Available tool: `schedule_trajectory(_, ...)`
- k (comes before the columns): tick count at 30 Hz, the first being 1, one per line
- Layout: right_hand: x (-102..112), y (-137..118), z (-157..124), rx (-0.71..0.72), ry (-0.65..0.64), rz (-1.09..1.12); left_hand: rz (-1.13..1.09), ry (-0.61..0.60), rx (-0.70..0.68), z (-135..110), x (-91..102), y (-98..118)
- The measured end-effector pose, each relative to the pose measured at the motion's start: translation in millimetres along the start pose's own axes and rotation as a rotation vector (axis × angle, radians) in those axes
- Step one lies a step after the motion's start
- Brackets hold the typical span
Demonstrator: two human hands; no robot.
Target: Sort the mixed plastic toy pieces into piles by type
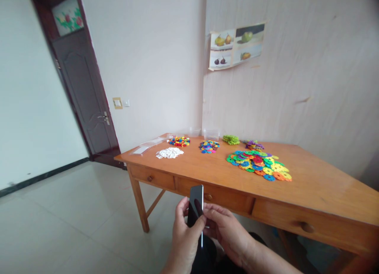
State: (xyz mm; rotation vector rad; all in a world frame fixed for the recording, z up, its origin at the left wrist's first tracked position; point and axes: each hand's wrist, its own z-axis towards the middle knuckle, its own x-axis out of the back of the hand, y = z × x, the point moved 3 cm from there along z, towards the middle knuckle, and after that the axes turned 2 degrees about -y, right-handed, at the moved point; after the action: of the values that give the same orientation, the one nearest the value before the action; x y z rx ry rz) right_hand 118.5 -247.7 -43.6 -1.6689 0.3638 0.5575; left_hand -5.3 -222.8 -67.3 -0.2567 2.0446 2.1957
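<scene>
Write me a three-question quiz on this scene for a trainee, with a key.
1. What does the left grip hold?
2. True or false: on the wooden table, the heap of white tiles lies nearer the door than the heap of notched plastic discs does.
3. What does the poster on the wall show? A) flowers; B) fruit; C) animals

Key: 1. A smartphone; 2. True; 3. B

we log on the tabletop (310,169): tile pile (169,152) left, disc pile (258,166) right, piece pile (179,141) behind the tile pile; wall (154,53) behind, door (84,80) at left, phone (194,201) before the tabletop.
</scene>
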Motion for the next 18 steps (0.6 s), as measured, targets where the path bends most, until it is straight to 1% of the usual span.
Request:
schedule_trajectory(8,9.4,5.9,1.6,-0.013,0.050,0.023,0.027,-0.011,-0.050,-0.5,-1.4,-7.5)
schedule_trajectory(13,12.6,8.7,1.7,-0.043,0.026,0.072,0.048,-0.015,-0.057,-1.5,-2.0,-8.8)
schedule_trajectory(18,15.2,11.4,2.3,-0.030,0.016,0.083,0.023,0.005,-0.068,-2.2,-2.0,-9.2)
